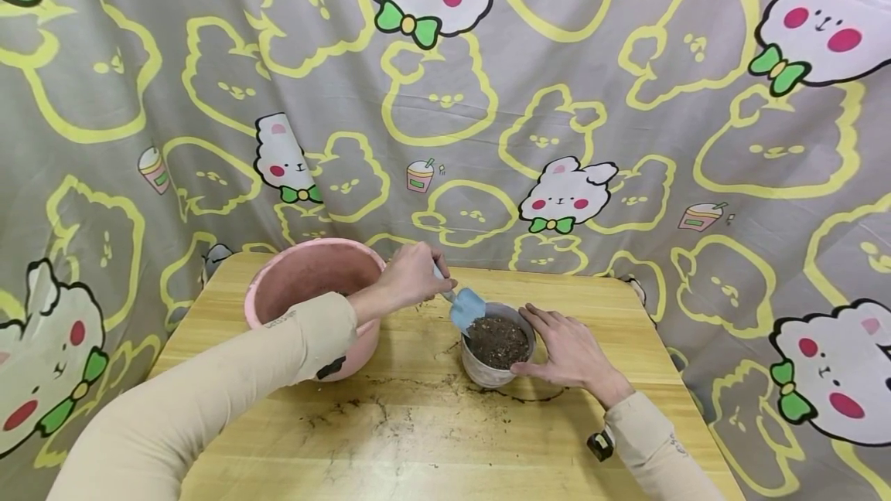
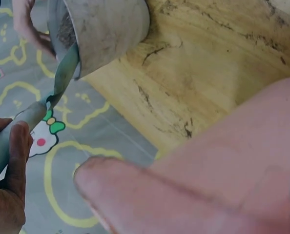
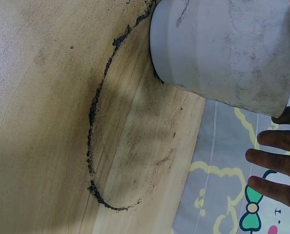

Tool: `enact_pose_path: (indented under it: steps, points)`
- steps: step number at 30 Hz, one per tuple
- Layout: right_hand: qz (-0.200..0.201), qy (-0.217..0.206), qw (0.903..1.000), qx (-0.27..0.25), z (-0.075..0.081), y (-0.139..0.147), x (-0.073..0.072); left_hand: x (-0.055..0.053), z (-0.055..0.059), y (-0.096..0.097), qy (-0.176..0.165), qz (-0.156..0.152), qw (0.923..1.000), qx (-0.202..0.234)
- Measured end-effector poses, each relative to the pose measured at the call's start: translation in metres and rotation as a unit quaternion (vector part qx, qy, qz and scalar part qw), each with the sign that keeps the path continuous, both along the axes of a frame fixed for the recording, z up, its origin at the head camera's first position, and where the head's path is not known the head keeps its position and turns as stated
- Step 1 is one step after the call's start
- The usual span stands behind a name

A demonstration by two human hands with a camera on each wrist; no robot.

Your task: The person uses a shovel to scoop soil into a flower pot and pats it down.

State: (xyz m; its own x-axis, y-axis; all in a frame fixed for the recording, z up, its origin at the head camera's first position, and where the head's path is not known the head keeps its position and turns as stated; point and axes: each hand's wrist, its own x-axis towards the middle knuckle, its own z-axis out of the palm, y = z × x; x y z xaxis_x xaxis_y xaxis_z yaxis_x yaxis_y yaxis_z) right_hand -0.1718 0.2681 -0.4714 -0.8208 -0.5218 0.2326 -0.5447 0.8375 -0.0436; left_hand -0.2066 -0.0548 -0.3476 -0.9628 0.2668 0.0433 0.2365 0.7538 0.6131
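In the head view my left hand [image 1: 412, 275] grips the handle of a small blue trowel [image 1: 468, 309]. The trowel slants down, its blade at the left rim of a grey flowerpot [image 1: 487, 372] holding dark soil [image 1: 498, 342]. Fingers curl round the trowel handle [image 2: 18, 131] in the left wrist view. My right hand [image 1: 574, 348] touches the pot's right side, thumb in front and fingers along the far rim. Seen from the right wrist, several fingers [image 3: 274, 158] are straight and spread, the lower ones off the pot [image 3: 223, 51].
A large pink basin [image 1: 362, 350] stands left of the pot, beneath my left forearm. Dark soil crumbs lie scattered on the wooden table [image 1: 445, 439], with a curved line of soil [image 3: 92, 114] beside the pot. A patterned grey curtain [image 1: 473, 114] hangs behind the table.
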Motion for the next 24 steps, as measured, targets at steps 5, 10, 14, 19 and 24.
enact_pose_path:
  steps: [5, 10, 14, 19, 24]
  points:
    - [0.001, 0.004, 1.0000, 0.003, 0.001, 0.001, 0.000, -0.001, 0.009, -0.002, 0.042, -0.013, 0.9987, -0.026]
    - [0.003, 0.007, 1.0000, 0.004, 0.001, 0.001, 0.000, -0.001, 0.018, -0.007, 0.058, -0.020, 0.9978, -0.026]
    - [0.003, 0.008, 1.0000, 0.004, 0.002, 0.001, 0.000, 0.000, 0.020, -0.010, 0.061, -0.021, 0.9978, -0.015]
    - [0.005, 0.011, 0.9999, 0.003, 0.002, 0.001, 0.000, 0.001, 0.016, -0.013, 0.060, -0.016, 0.9979, -0.018]
    - [0.006, 0.013, 0.9999, 0.000, 0.001, 0.001, 0.000, 0.002, 0.010, -0.014, 0.042, -0.006, 0.9991, -0.007]
